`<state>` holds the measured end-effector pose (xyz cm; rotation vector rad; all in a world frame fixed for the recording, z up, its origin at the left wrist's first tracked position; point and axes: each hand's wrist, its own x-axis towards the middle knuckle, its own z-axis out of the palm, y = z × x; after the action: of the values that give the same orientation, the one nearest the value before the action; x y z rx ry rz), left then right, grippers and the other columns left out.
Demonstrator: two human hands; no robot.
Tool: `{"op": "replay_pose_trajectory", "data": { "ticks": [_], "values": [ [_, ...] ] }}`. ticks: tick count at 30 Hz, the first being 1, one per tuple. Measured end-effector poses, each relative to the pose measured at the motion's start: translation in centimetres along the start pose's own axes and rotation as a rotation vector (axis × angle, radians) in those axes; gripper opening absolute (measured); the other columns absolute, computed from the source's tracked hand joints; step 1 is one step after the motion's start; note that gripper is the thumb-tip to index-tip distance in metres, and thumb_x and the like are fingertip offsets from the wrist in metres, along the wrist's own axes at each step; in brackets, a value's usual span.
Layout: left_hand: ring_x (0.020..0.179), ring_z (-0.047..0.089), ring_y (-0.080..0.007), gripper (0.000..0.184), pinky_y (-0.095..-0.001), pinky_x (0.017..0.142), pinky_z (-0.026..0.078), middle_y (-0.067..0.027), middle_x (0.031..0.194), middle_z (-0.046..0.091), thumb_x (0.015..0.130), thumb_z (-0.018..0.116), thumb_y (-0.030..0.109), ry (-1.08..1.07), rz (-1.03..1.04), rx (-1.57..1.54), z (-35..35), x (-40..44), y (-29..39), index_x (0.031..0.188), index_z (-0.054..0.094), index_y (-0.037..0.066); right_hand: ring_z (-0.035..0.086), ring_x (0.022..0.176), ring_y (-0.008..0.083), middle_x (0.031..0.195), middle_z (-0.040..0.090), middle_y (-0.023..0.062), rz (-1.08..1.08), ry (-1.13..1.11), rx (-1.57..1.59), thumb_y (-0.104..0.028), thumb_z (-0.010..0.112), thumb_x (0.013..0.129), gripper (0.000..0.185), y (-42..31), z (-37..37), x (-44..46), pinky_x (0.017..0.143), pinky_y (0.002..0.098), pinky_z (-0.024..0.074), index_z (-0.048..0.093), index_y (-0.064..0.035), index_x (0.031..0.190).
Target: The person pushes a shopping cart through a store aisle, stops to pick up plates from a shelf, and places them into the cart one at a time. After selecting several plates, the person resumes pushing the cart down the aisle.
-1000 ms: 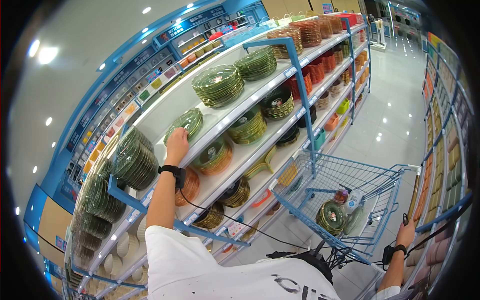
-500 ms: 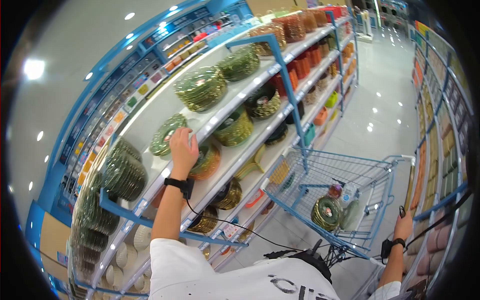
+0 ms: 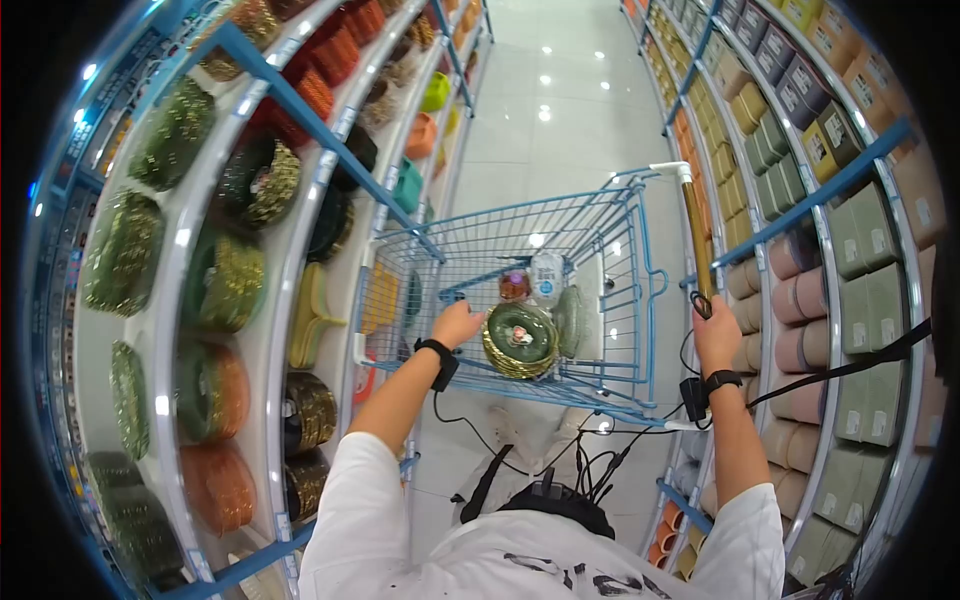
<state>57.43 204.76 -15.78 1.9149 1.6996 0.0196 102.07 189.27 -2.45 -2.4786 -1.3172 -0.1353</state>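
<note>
My left hand (image 3: 458, 323) is over the near left part of the blue wire shopping cart (image 3: 500, 225), just left of a stack of green gold-rimmed plates (image 3: 520, 338) in the basket. Its fingers point away from me and are mostly hidden, so whether it holds anything is unclear. My right hand (image 3: 716, 330) is closed round the lower end of the cart's brownish handle (image 3: 697, 230), with a black cable beside it. Behind the plates lie a small reddish item with a purple top (image 3: 515, 286) and a clear-and-white package (image 3: 547, 278). A pale green wrapped item (image 3: 573, 320) leans beside them.
At left, shelves (image 3: 170, 235) carry green, amber and red dishes, including a thin green stack (image 3: 129, 400). Shelves of boxes and containers (image 3: 866, 230) line the right side. A pale tiled aisle (image 3: 545, 120) runs ahead. Black cables (image 3: 600, 440) hang near my waist.
My left hand has left the green plates on the shelf and moved right and down to the cart. The view has turned toward the cart and aisle. My right hand stays at the handle.
</note>
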Motion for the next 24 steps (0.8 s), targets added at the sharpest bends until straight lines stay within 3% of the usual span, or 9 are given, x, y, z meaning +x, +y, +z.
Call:
{"op": "replay_pose_trajectory", "data": {
  "ticks": [3,5,7,8,12,15,17,20,24],
  "values": [
    [0.093,0.064,-0.0388,0.053,-0.0457,0.081,0.050,-0.0241,0.101,0.067,0.083,0.063,0.045,-0.324,-0.155,0.064,5.3,3.2,0.4,0.104,0.066,-0.004,0.061,0.075,0.0411,0.079,0.063,0.0168,0.008,-0.007,-0.021,-0.035,0.064,0.087,0.030,0.1,0.3,-0.2,0.062,0.0497,0.0473,0.055,-0.0071,0.081],
    [0.095,0.065,-0.0371,0.053,-0.0448,0.082,0.051,-0.0244,0.105,0.067,0.083,0.063,0.044,-0.381,-0.189,0.074,8.9,4.2,-0.3,0.106,0.067,-0.003,0.060,0.074,0.0409,0.079,0.063,0.0162,0.001,0.010,-0.011,-0.035,0.064,0.087,0.030,-0.2,0.1,-0.4,0.062,0.0496,0.0471,0.054,-0.0073,0.081],
    [0.096,0.066,-0.0364,0.047,-0.0433,0.081,0.053,-0.0246,0.103,0.067,0.083,0.064,0.041,-0.309,-0.183,0.128,11.6,4.5,-0.9,0.102,0.068,-0.003,0.060,0.074,0.0408,0.079,0.063,0.0159,0.011,-0.007,-0.032,-0.036,0.063,0.088,0.031,-0.2,0.0,-0.4,0.062,0.0493,0.0469,0.054,-0.0073,0.081],
    [0.096,0.066,-0.0364,0.038,-0.0427,0.082,0.054,-0.0239,0.102,0.068,0.083,0.064,0.031,-0.363,-0.248,0.186,12.6,4.9,-1.2,0.101,0.069,-0.003,0.060,0.074,0.0408,0.079,0.063,0.0160,0.013,-0.016,-0.031,-0.036,0.063,0.088,0.031,-0.4,-0.1,-0.4,0.062,0.0492,0.0468,0.054,-0.0073,0.081],
    [0.096,0.066,-0.0374,0.027,-0.0432,0.083,0.053,-0.0235,0.102,0.068,0.081,0.061,0.017,-0.314,-0.393,0.061,11.7,4.5,-0.6,0.097,0.069,-0.002,0.060,0.074,0.0408,0.079,0.063,0.0159,0.018,-0.033,-0.035,-0.037,0.063,0.088,0.031,-0.1,0.1,-0.4,0.061,0.0486,0.0466,0.054,-0.0074,0.082],
    [0.096,0.066,-0.0397,0.026,-0.0447,0.083,0.053,-0.0243,0.102,0.068,0.081,0.060,0.017,-0.179,-0.326,0.074,10.9,4.6,-1.5,0.095,0.070,-0.002,0.060,0.074,0.0407,0.079,0.063,0.0156,0.019,-0.025,-0.024,-0.036,0.063,0.088,0.031,-0.3,0.0,-0.5,0.062,0.0484,0.0466,0.054,-0.0072,0.081],
    [0.097,0.067,-0.0357,0.026,-0.0453,0.085,0.053,-0.0207,0.104,0.069,0.081,0.063,0.018,-0.215,-0.344,0.142,10.9,5.5,-1.9,0.101,0.067,0.001,0.060,0.074,0.0407,0.080,0.063,0.0154,0.019,-0.019,-0.026,-0.036,0.063,0.088,0.031,-0.3,-0.1,-0.5,0.062,0.0483,0.0467,0.054,-0.0071,0.081],
    [0.101,0.066,-0.0357,0.060,-0.0454,0.088,0.053,-0.0246,0.113,0.065,0.082,0.065,0.022,-0.268,-0.465,0.022,11.1,6.0,-1.5,0.130,0.043,-0.006,0.060,0.074,0.0405,0.080,0.063,0.0150,0.029,-0.046,-0.050,-0.035,0.064,0.088,0.030,-0.1,0.2,-0.5,0.061,0.0482,0.0468,0.054,-0.0070,0.081],
    [0.105,0.064,-0.0356,0.052,-0.0443,0.090,0.052,-0.0255,0.112,0.064,0.083,0.064,0.016,-0.347,-0.533,-0.071,14.2,7.4,-2.6,0.126,0.048,-0.006,0.060,0.073,0.0407,0.078,0.062,0.0156,0.008,-0.008,-0.041,-0.035,0.064,0.087,0.030,-0.3,0.1,-0.5,0.060,0.0480,0.0464,0.055,-0.0069,0.081]
  ]
}}
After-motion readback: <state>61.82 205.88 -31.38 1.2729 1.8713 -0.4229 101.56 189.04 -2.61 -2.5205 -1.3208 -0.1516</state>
